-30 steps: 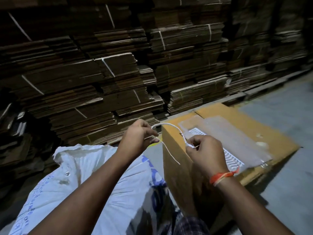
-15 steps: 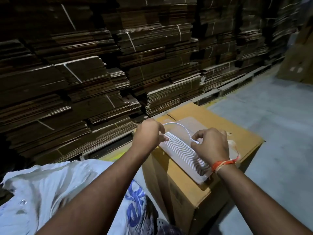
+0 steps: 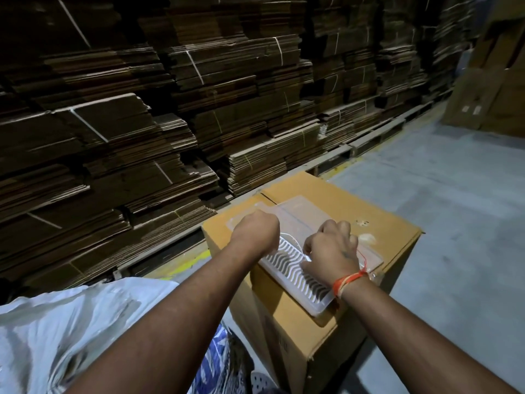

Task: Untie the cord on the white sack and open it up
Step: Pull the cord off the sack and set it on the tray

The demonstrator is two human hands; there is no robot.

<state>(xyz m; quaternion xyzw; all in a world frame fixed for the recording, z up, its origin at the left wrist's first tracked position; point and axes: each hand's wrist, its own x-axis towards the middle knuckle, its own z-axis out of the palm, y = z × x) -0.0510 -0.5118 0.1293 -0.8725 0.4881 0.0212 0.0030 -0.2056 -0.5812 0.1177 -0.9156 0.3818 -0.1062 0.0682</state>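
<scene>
The white sack lies crumpled at the lower left, with blue print near its right edge, partly under my left forearm. Both hands are off the sack, held over a cardboard box. My left hand is a closed fist. My right hand, with an orange thread on its wrist, pinches with its fingers curled. A thin white cord runs in a short arc between the two hands, just above a clear plastic tray on the box top.
Tall stacks of flattened, strapped cardboard fill the left and back, standing on pallets. Grey concrete floor stretches to the right. More cardboard sheets lean at the far right. A yellow floor line runs beside the box.
The view has swung right, and the sack has slid to the lower left. Both hands, still holding the cord, have moved out over the box and down toward the tray.
</scene>
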